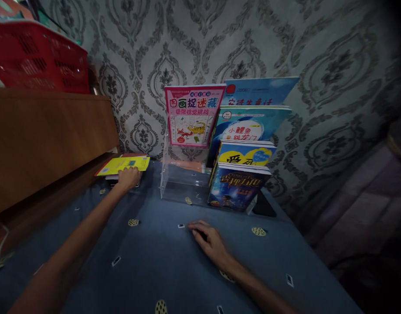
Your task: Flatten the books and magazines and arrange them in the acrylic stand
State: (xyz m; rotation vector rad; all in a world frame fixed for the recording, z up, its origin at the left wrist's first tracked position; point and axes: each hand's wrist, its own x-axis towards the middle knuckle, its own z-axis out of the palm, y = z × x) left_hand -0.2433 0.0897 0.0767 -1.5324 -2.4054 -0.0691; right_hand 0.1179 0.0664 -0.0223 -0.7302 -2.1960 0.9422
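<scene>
While left fingers [131, 171] curl on a bright-yellow book [122, 164], grip unclear, right fingers [200, 226] loosely parted, empty

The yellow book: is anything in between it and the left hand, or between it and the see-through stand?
Nothing visible is. The left hand touches the yellow book at its near edge, and only blue cloth shows between the book and the see-through stand.
</scene>
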